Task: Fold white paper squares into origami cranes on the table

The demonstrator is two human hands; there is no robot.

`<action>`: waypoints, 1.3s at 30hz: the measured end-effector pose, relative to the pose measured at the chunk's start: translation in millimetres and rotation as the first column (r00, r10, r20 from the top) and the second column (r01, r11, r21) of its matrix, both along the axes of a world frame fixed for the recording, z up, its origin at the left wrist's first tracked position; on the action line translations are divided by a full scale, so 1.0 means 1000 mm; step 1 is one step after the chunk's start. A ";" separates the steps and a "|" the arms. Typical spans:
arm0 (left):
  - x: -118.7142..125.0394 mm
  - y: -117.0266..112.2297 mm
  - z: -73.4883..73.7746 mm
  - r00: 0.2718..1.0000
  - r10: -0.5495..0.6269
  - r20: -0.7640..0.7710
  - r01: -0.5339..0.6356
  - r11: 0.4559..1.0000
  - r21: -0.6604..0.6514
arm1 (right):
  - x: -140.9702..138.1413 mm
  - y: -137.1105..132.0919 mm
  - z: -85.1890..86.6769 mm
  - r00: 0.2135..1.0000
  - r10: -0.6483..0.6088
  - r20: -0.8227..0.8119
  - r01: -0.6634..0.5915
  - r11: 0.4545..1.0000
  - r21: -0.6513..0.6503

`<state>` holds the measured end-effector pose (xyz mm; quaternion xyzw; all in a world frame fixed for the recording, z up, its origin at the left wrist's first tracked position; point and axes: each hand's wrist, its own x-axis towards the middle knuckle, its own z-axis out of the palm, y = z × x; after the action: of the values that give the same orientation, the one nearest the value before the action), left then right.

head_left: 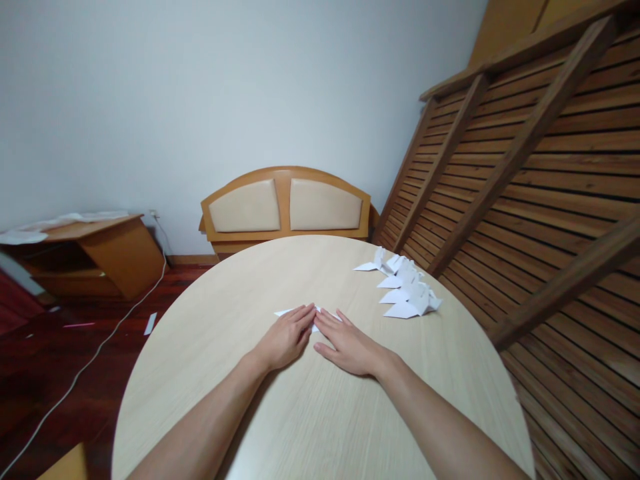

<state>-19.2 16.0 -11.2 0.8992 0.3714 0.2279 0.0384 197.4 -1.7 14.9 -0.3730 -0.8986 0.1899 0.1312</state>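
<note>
I view a round counter (305,427) before a padded headboard (284,203); my left hand (286,339) and right hand (353,345) rest outstretched on white paper (285,311).

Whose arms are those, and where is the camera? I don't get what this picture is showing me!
There's no machine here: those arms belong to a person wearing a camera on their head. It looks forward and down, so you see nearly what they see. The left hand and right hand lie flat, fingers stretched out, on a piece of white paper. They cover most of it, so its whole shape is hidden. Neither hand is gripping anything. The paper is on a round, pale table. Over on the right side, near the edge, sits a cluster of folded white paper shapes.
</note>
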 end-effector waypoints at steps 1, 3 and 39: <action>0.000 0.001 -0.001 1.000 -0.024 -0.006 0.024 1.000 -0.007 | 0.000 -0.001 0.001 1.000 0.001 0.014 -0.001 1.000 -0.008; -0.001 0.002 0.000 0.999 -0.032 -0.011 0.032 0.999 -0.022 | 0.000 -0.001 0.003 0.999 0.001 0.032 0.000 1.000 -0.027; 0.011 -0.017 0.027 0.988 0.118 -0.100 -0.118 0.993 0.007 | 0.032 0.012 0.007 0.991 -0.047 -0.125 0.049 0.999 0.019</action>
<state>-8.6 -0.6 16.2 0.8859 0.4254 0.1847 0.0060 229.5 10.6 21.8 -0.3805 -0.8815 0.1999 0.1956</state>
